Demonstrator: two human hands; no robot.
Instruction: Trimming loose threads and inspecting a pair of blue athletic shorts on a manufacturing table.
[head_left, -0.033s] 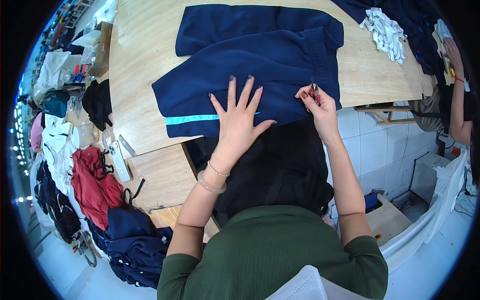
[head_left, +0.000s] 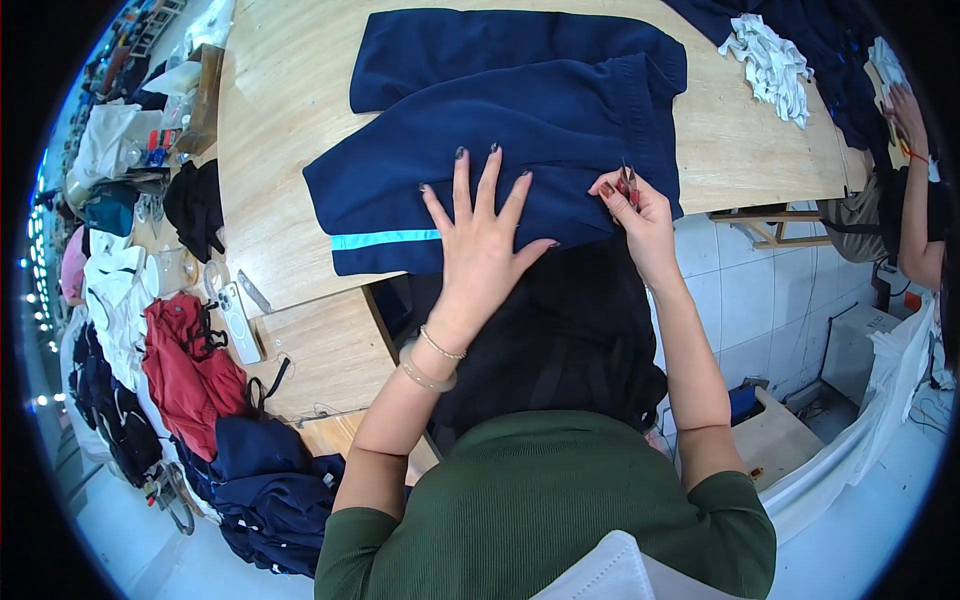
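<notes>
A pair of navy shorts [head_left: 560, 110] lies flat on the wooden table, its gathered waistband [head_left: 634, 110] to the right and its leg openings to the left. A light-blue strip [head_left: 385, 240] runs along the near leg. My left hand [head_left: 478, 255] presses flat on that leg with fingers spread, covering part of the strip's end. At the near right edge of the cloth, my right hand [head_left: 650, 225] is closed around small red-handled thread snips [head_left: 629, 188]. Their dark blades point away from me. Whether the right fingers also pinch the cloth is hidden.
A phone [head_left: 237, 325] lies on the lower board at left, near red cloth [head_left: 190, 370] and dark garments [head_left: 265, 500]. White scraps [head_left: 768, 70] sit at the far right of the table [head_left: 275, 130]. Another person's arm [head_left: 915, 210] shows at the right edge.
My left hand has slid very slightly to the right over the shorts, its fingertips shifting a little. The right hand with the thread snips stays in place.
</notes>
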